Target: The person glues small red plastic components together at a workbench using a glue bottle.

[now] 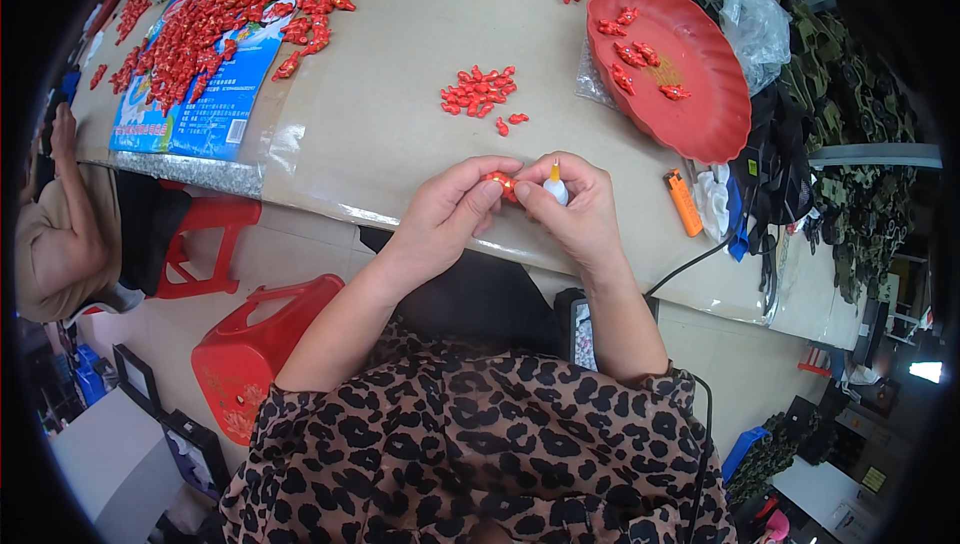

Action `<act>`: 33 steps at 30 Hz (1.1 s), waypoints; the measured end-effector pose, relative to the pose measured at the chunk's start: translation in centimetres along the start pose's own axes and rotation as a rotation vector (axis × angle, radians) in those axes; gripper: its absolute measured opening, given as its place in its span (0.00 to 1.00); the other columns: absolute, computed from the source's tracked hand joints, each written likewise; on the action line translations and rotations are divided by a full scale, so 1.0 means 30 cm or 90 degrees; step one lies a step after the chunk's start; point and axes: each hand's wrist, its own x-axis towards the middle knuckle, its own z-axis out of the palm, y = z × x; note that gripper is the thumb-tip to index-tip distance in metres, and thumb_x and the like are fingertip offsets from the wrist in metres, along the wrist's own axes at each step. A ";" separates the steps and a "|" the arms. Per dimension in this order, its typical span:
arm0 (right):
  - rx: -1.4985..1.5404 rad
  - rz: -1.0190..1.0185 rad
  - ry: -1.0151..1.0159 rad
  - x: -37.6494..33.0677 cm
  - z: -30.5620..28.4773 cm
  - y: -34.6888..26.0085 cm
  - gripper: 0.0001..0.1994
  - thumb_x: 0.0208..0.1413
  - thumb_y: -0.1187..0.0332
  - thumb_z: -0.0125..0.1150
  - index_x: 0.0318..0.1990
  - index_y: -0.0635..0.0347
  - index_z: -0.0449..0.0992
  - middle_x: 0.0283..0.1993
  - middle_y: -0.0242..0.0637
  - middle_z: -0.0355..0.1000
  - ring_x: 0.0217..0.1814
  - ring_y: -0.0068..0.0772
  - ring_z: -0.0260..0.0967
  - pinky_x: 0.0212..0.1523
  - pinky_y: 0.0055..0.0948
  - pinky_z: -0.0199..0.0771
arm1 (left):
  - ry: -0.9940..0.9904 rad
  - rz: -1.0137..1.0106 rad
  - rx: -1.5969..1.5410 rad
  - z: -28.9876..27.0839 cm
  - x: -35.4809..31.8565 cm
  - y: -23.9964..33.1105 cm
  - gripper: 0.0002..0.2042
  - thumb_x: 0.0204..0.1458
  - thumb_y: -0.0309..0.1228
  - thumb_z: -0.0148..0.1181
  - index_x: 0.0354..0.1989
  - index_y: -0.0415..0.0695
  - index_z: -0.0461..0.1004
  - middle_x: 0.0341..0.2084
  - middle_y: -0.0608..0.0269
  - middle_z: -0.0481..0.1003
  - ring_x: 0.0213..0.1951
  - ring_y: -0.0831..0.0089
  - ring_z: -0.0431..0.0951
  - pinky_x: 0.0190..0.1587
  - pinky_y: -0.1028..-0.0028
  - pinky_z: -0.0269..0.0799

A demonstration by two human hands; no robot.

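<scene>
Close together above the table's near edge, both my hands are closed. My left hand pinches a small red figurine with gold marks between thumb and fingers. Tucked in my right hand is a small white squeeze bottle with a yellow nozzle, its tip pointing up and away from me. My right thumb and fingertips meet the figurine's right end. Just beyond my hands lies a little pile of small red pieces, with two pieces apart at its near right side. My fingers hide part of the figurine and the bottle.
A red scalloped tray with several red figurines stands at the right. Near it lies an orange lighter. A large heap of red figurines covers a blue printed sheet at the far left. A red stool stands below, left.
</scene>
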 end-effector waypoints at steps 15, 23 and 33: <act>-0.019 -0.001 0.014 0.005 0.007 0.001 0.03 0.42 0.76 0.58 0.22 0.63 0.70 0.21 0.24 0.66 0.23 0.09 0.57 0.22 0.11 0.57 | -0.008 -0.040 -0.047 -0.009 0.003 0.009 0.12 0.54 0.31 0.42 0.44 0.39 0.65 0.24 0.71 0.62 0.24 0.87 0.58 0.24 0.87 0.57; 0.038 -0.024 0.010 -0.003 0.004 0.001 0.02 0.43 0.76 0.57 0.25 0.63 0.71 0.22 0.24 0.65 0.24 0.09 0.58 0.24 0.11 0.57 | 0.006 -0.010 -0.019 0.001 0.005 0.011 0.12 0.54 0.31 0.42 0.45 0.40 0.64 0.24 0.71 0.63 0.25 0.86 0.60 0.27 0.86 0.59; 0.048 -0.054 -0.015 -0.008 -0.001 0.004 0.02 0.44 0.77 0.56 0.28 0.64 0.71 0.26 0.26 0.67 0.28 0.11 0.60 0.28 0.12 0.59 | 0.000 0.044 -0.003 -0.017 0.005 -0.011 0.10 0.53 0.30 0.44 0.41 0.39 0.59 0.27 0.64 0.67 0.27 0.81 0.64 0.33 0.81 0.62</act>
